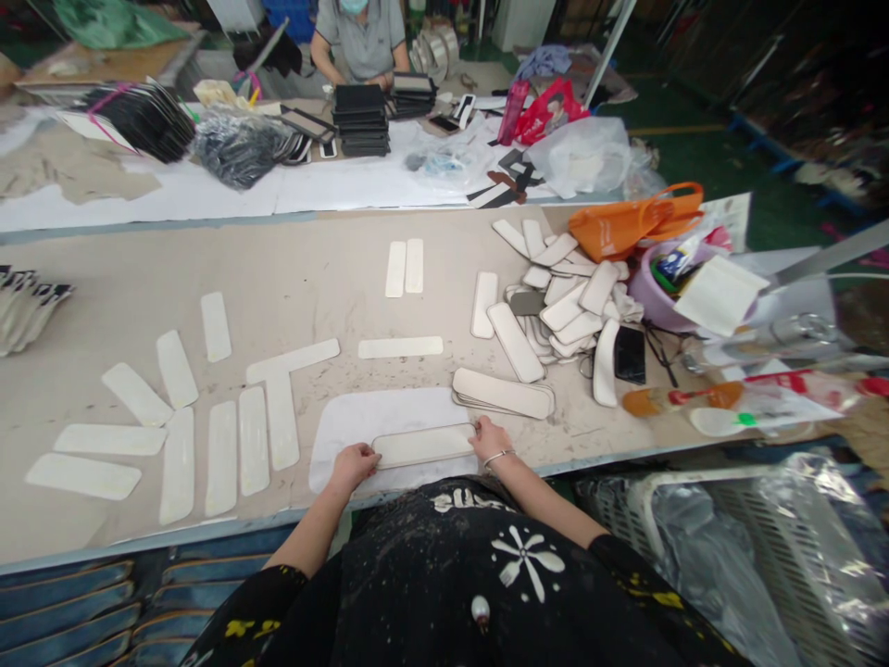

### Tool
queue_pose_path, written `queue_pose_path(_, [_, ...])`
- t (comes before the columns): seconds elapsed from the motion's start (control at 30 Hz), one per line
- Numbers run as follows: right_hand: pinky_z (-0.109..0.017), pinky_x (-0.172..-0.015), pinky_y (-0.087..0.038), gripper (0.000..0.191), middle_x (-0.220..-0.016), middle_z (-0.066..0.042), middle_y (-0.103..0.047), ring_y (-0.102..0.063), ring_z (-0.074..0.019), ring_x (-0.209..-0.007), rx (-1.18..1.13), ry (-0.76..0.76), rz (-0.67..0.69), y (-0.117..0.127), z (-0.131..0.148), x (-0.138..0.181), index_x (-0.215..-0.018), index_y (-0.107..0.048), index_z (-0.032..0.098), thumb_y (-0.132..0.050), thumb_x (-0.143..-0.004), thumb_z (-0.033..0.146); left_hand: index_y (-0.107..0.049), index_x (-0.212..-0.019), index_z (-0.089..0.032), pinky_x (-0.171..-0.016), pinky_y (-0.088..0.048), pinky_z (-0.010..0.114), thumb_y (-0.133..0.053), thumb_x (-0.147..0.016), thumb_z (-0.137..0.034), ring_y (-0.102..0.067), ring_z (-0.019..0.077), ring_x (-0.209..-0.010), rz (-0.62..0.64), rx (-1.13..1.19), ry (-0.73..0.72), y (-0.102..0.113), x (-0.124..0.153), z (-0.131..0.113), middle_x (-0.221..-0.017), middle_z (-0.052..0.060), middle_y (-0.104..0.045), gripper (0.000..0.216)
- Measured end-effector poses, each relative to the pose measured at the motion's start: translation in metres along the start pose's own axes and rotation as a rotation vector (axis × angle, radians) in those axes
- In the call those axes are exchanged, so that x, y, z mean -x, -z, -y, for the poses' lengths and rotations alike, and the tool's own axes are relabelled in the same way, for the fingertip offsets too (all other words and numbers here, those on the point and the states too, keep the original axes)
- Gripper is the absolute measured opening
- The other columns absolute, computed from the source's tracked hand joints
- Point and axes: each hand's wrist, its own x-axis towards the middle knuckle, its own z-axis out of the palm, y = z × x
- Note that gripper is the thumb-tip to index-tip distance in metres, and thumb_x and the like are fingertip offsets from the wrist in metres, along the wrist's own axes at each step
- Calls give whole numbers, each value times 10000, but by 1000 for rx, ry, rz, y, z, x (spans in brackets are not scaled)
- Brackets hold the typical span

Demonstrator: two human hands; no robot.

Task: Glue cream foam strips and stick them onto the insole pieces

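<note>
A cream oblong strip with rounded ends (423, 446) lies on a white mat (361, 417) at the table's near edge. My left hand (353, 465) grips its left end with curled fingers. My right hand (490, 438), a bracelet on its wrist, pinches the right end. A small stack of like strips (504, 394) sits just beyond my right hand.
Several cream strips (222, 445) lie fanned out at the left, and a heap of them (562, 296) at the right by an orange bag (635, 227) and a purple tub (657, 296). A phone (630, 354) lies near. Another person (365, 37) works at the far table.
</note>
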Motion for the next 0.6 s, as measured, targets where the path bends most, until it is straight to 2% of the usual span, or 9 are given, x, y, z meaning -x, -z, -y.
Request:
queue_pose_path(0.3, [-296,-697,-408,284,-870,-72,-678,-628,-236,-845,42,5,-1,5,0,2,-1018,-538,197,-599,-755,286,-592,-635,-182,-519,-380,249,-507,-699,-368,-599,167,-530,49,-143,-34,11,-8,-3,-501,40,-629,214])
queue_pose_path(0.6, [-279,-703,-426,298,-854,-54,-680,-631,-217,-840,22,-26,-31,2,-4,4,-1021,-551,191,-605,-761,328,-587,-599,-189,-517,-375,257,-482,-715,-450,-601,175,-538,89,-207,-43,15,-7,-4,-526,49,-647,305])
